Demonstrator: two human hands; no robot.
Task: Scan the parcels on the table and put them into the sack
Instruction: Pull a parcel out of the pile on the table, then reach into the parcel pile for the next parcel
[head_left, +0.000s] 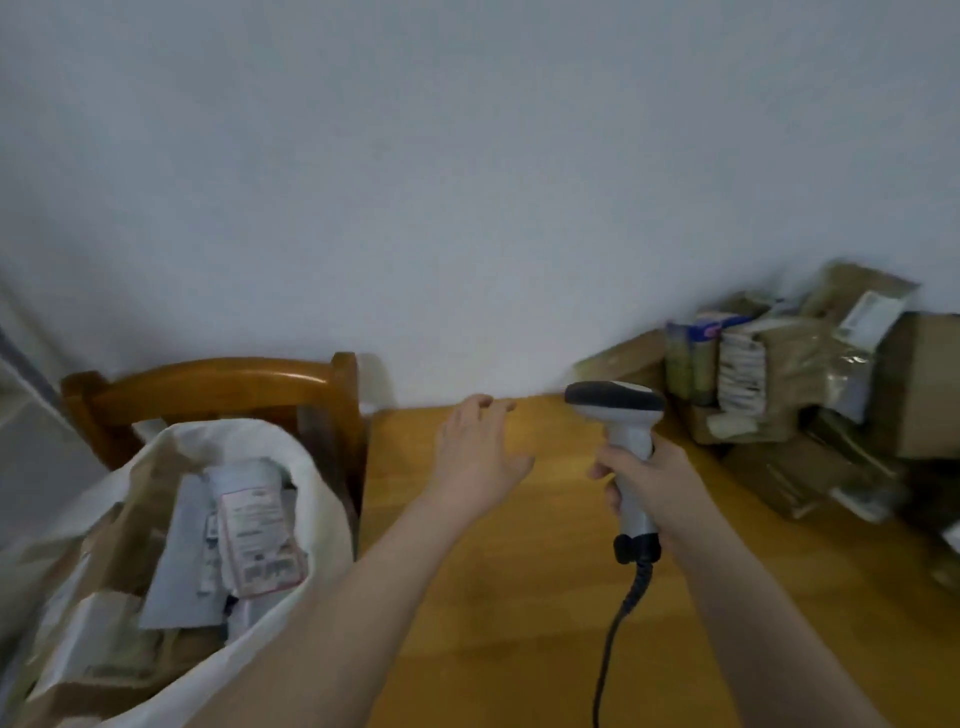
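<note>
My right hand (644, 473) grips the handle of a white and grey barcode scanner (621, 410), whose head points left above the wooden table (498, 623). Its dark cable (618, 623) hangs down toward me. My left hand (475, 452) hovers over the table with fingers spread and holds nothing. A pile of brown and grey parcels (810, 395) lies at the table's far right against the wall. A white sack (311, 499) stands left of the table, open at the top, with several labelled parcels (249, 535) inside.
A wooden chair (218, 384) stands behind the sack, its back against the table's left edge. A plain pale wall (467, 182) runs behind everything. A cardboard box (924, 384) sits at the right edge of the pile.
</note>
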